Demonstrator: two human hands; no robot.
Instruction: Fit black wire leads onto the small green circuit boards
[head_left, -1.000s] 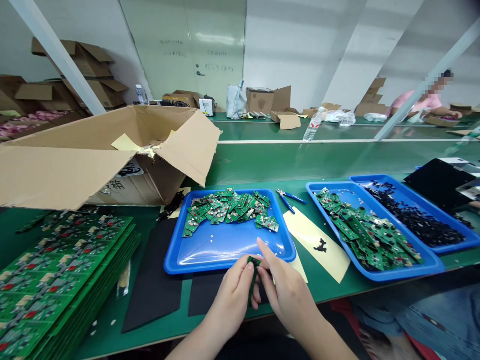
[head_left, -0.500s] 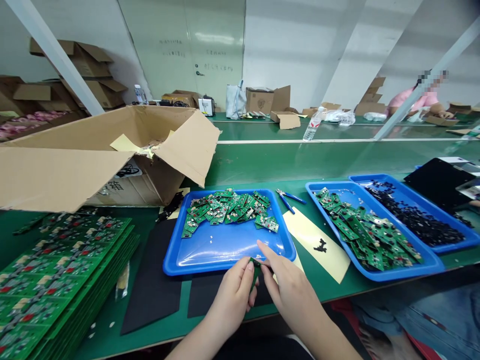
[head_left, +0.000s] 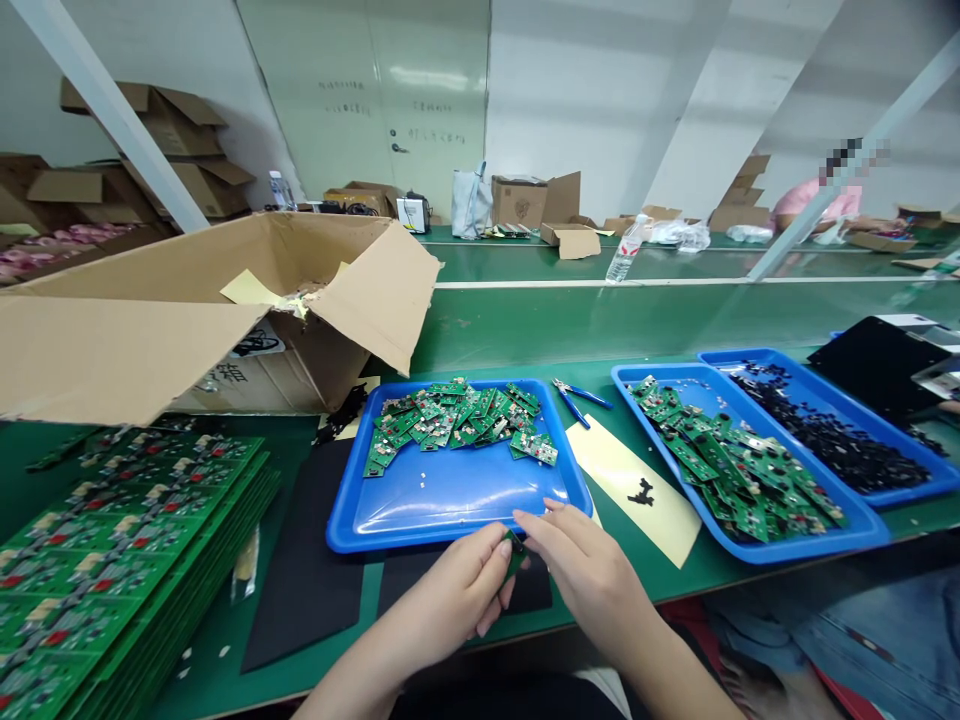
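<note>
A small green board (head_left: pixel 514 547), likely light, stiff and breakable, is pinched at its edges by the left hand (head_left: pixel 454 600) and right hand (head_left: pixel 592 578), 6 o'clock from the tray (head_left: pixel 390 538).

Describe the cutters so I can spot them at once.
Find the leftmost blue tray on the green bench. Just past its far right corner, above the yellow paper strip, lie the cutters: the only blue-handled metal tool among circuit boards.

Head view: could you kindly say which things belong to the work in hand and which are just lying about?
In hand: small green board, pinched between left hand and right hand; nearest blue tray of loose boards.
Lying about: cardboard box, blue-handled cutters, water bottle.
</note>
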